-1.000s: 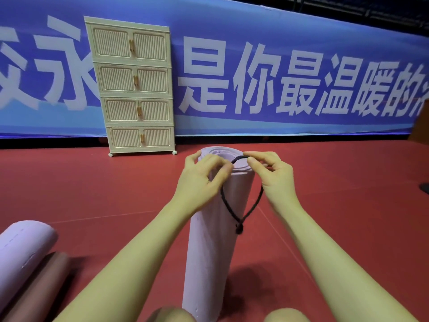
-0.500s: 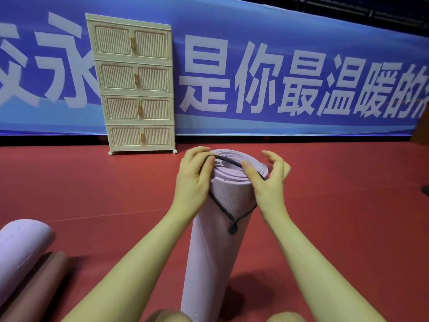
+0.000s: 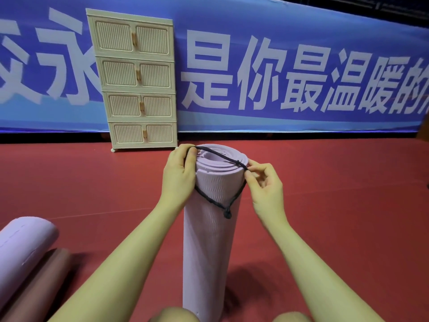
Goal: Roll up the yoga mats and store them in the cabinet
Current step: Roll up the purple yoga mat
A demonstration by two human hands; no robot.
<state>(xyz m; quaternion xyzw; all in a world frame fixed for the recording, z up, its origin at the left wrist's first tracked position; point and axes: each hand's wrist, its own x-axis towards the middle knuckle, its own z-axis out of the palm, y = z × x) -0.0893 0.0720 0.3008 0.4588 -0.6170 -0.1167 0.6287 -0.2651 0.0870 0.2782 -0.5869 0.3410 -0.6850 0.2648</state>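
On a red sports floor (image 3: 336,205), a lilac rolled yoga mat (image 3: 206,252) stands upright between a person's bare forearms. The left hand (image 3: 178,180) pinches a black cord loop (image 3: 216,156) against the roll's upper left side, while the right hand (image 3: 264,182) pinches the same cord at the top right rim. The cord crosses the roll's spiral end and hangs knotted down its front. A cream four-tier cabinet (image 3: 137,77), doors closed, stands well behind against a blue banner (image 3: 301,66). Two more rolled mats, lilac (image 3: 21,249) and brown (image 3: 39,289), lie lower left.

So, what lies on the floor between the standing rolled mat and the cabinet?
Nothing: in the head view, only bare red floor separates the standing mat from the cabinet.
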